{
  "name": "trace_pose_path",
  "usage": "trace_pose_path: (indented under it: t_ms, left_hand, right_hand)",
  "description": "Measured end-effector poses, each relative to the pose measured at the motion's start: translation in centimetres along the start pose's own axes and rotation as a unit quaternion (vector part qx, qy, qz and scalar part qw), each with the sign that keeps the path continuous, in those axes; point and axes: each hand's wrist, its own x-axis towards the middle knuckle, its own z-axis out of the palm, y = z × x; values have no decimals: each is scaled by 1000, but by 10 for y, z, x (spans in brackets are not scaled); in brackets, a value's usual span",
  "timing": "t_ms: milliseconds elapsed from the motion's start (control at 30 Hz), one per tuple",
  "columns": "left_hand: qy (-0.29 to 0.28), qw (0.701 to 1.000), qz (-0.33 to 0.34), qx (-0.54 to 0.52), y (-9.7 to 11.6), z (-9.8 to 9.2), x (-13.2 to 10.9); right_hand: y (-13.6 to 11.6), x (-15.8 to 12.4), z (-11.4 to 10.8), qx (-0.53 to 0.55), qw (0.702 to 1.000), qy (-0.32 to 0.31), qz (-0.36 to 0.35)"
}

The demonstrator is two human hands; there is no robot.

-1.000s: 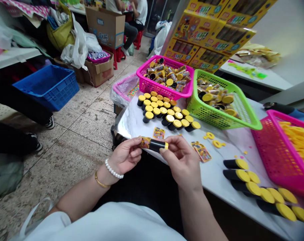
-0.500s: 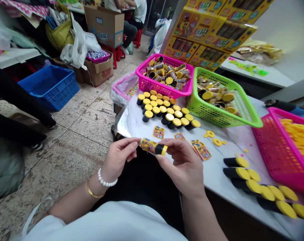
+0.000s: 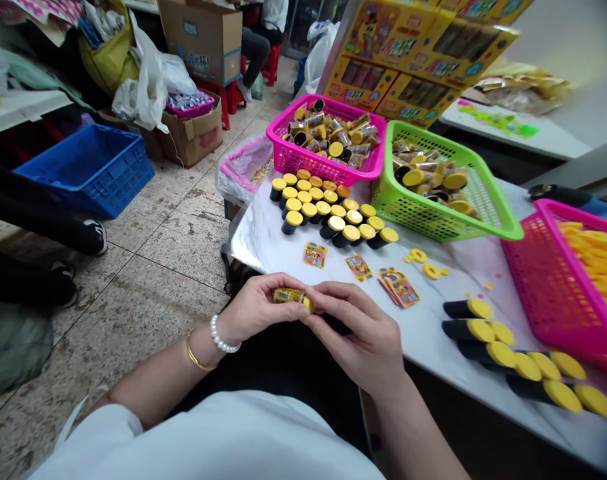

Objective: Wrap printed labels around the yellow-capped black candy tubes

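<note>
A small tube with a yellow printed label (image 3: 287,294) lies across my left hand (image 3: 251,308), whose fingers and thumb are wrapped around it. At its yellow capped end, my right hand (image 3: 358,330) pinches with thumb and fingertips, which partly cover the cap. Just beyond my hands, a square printed card (image 3: 314,255), another card (image 3: 358,267) and a small fanned stack of cards (image 3: 399,288) lie on the white table (image 3: 428,340). Rows of black tubes with yellow caps (image 3: 333,223) stand behind the cards.
A pink basket (image 3: 328,172) and a green basket (image 3: 443,230) hold wrapped tubes. To the right are more capped tubes (image 3: 501,353), yellow ring-shaped pieces (image 3: 433,271) and a pink basket of yellow parts (image 3: 543,287). Printed boxes (image 3: 361,83) are stacked behind. A person's legs (image 3: 28,220) are at left.
My left hand has gone from a fingertip hold at the tube's end to wrapping around it. My right hand has shifted left, fingers closer over the capped end. The view tilted slightly.
</note>
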Motion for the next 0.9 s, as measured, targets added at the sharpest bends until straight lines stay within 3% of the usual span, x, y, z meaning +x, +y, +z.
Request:
trace_pose_path:
  t_ms: [100, 233, 333, 467, 567, 667, 767, 833, 900]
  left_hand:
    - [-36, 998, -42, -5, 0, -7, 0]
    - [-10, 997, -76, 9, 2, -10, -5]
    - [9, 999, -31, 33, 7, -1, -8]
    - [-7, 1000, 1, 27, 12, 2, -7]
    - [-22, 999, -22, 21, 14, -5, -4]
    - [-1, 998, -20, 54, 15, -7, -3]
    - [10, 998, -11, 69, 16, -3, -4]
    - [-1, 998, -15, 56, 17, 0, -3]
    - [-6, 999, -16, 48, 16, 2, -1]
  right_hand:
    - [4, -3, -3, -21, 1000, 11, -1]
    - [8, -11, -3, -11, 1000, 20, -7]
    - [6, -17, 5, 60, 994, 45, 76]
    - [5, -19, 13, 131, 973, 38, 186]
    - [9, -18, 9, 68, 987, 27, 144]
    - [11, -14, 2, -7, 997, 15, 74]
    - [8, -12, 0, -12, 999, 12, 44]
    - [5, -12, 4, 26, 997, 21, 73]
    - [4, -14, 10, 95, 984, 29, 147]
